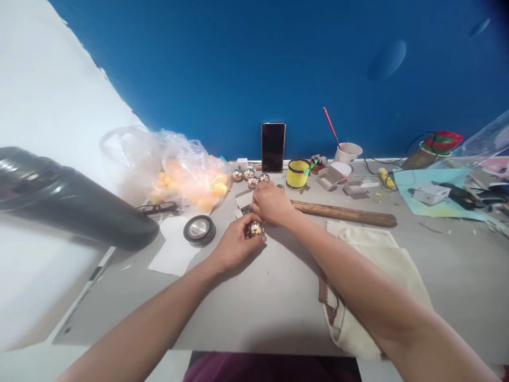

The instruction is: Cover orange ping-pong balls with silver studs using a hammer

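My left hand curls its fingers and thumb around a shiny ball with a gold and silver mosaic surface, low over the table. Just beyond it, my right hand has its fingers bent together over a small open box with little dark shiny pieces in it. Whatever those fingertips pinch is hidden behind the hand. Several more mosaic balls stand behind the box, beyond my right hand.
A wooden stick and cream cloth lie to the right. A roll of tape, a plastic bag of orange things and a big dark bottle are leftward. A phone leans on the wall near a yellow tin.
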Demonstrator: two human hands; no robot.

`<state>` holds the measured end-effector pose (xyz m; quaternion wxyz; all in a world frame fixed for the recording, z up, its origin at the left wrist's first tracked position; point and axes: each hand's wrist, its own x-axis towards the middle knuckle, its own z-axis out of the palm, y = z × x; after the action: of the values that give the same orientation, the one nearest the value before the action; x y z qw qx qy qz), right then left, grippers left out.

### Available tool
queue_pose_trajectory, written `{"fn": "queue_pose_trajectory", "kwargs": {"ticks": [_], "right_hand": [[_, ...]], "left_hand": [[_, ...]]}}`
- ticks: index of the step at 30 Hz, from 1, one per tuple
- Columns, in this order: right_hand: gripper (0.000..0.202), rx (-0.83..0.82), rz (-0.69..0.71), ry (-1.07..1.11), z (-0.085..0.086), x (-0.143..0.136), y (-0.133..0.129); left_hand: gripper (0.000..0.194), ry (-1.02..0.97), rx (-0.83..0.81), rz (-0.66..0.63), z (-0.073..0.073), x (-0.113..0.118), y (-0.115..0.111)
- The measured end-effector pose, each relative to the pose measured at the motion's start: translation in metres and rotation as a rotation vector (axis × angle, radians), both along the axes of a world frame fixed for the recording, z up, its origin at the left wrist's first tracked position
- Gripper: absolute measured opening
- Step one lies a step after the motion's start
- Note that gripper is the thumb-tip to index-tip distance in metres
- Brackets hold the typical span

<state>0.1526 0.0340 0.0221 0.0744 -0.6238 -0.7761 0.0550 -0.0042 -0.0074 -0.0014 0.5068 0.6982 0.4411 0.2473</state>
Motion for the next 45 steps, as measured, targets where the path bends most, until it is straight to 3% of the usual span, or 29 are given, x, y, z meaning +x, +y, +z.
{"fn": "queue_pose_trajectory", "kwargs": {"ticks": [9,15,21,31,36,40,45], "right_hand": [[0.025,0.131,-0.028,0.101,0.001,0.001,-0.002],[0.022,0.083,-0.034,0.157,-0.001,0.002,-0.003],[0.018,0.095,0.029,0.347,-0.003,0.005,-0.002],[0.014,-0.065,0.039,0.644,-0.002,0.011,0.000],[0.019,-0.070,0.018,0.774,0.000,0.016,0.006],[0.017,-0.133,0.053,1.031,0.013,0.021,0.007],[0.017,-0.236,0.001,1.236,0.023,0.028,-0.014]], "left_hand": [[0.031,-0.015,0.015,-0.027,-0.008,-0.002,0.003],[0.032,-0.029,-0.004,-0.028,-0.005,-0.002,0.002],[0.033,-0.005,0.005,-0.022,-0.005,-0.002,0.002],[0.035,-0.052,-0.064,0.013,-0.002,-0.002,0.002],[0.037,-0.073,-0.072,0.045,-0.001,-0.001,0.000],[0.038,-0.117,-0.096,0.062,-0.001,0.000,-0.001],[0.039,-0.144,-0.077,0.081,-0.004,0.001,0.000]]}}
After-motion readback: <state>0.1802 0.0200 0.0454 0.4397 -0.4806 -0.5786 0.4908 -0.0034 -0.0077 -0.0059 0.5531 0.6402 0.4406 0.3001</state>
